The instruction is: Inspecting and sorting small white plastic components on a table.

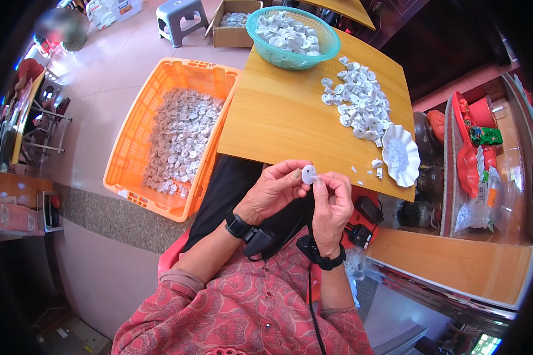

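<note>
Between thumb and fingers, my left hand pinches a small round white plastic piece with little holes, just off the table's near edge. My right hand is closed, its fingertips pressed together against the piece's right side. Whatever sits in those fingertips is too small to make out. Beyond, on the wooden table, lies a loose pile of similar white pieces. A scalloped white dish at the table's right edge holds tiny pale parts. A few loose bits lie beside it.
A teal basket full of white pieces stands at the table's far end. Left of the table, an orange crate holds many finished-looking discs. A cardboard box and grey stool stand beyond. Shelves with red trays are at right.
</note>
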`<state>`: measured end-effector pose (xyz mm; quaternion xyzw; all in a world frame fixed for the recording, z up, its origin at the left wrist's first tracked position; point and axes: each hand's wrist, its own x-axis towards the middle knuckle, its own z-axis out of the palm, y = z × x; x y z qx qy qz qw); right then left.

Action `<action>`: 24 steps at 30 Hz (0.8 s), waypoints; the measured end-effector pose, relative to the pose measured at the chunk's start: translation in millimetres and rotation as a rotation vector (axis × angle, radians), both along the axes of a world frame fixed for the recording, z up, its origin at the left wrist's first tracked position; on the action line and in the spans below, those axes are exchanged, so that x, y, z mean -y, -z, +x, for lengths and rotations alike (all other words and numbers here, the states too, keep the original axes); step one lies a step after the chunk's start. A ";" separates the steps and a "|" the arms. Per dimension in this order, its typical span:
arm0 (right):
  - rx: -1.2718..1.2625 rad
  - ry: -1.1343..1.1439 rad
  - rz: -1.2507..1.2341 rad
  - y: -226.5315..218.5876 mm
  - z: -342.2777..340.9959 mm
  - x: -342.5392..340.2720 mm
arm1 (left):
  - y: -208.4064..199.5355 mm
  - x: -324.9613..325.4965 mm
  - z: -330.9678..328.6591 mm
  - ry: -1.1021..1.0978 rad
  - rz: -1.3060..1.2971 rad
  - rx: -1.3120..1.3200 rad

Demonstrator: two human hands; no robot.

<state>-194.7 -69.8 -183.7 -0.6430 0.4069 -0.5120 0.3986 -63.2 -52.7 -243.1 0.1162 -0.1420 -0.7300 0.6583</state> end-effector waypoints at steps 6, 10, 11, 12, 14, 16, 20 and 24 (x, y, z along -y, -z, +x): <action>-0.011 0.030 -0.003 1.5 -1.2 -0.5 | -1.0 -0.9 -2.6 -0.013 -0.038 -0.019; -0.062 0.059 -0.068 5.4 -1.4 -0.1 | -3.9 -2.0 -3.6 -0.024 -0.033 0.002; -0.063 0.060 -0.068 4.9 -0.5 -0.9 | -4.6 -2.4 -3.4 -0.043 -0.029 0.029; -0.053 0.064 -0.057 4.0 0.8 -1.9 | -5.4 -2.8 -3.5 -0.062 -0.025 0.055; -0.043 0.069 -0.047 4.1 1.1 -1.9 | -7.7 -3.0 -4.9 -0.080 -0.028 0.084; -0.097 0.062 -0.123 6.0 0.6 -0.6 | -11.9 -3.9 -5.8 -0.098 -0.032 0.114; -0.128 0.074 -0.149 3.8 -2.2 1.0 | -20.1 -5.9 -4.9 -0.141 -0.041 0.297; -0.154 -0.017 -0.114 -0.3 -7.3 2.6 | -15.3 -5.4 -1.3 -0.162 -0.051 0.384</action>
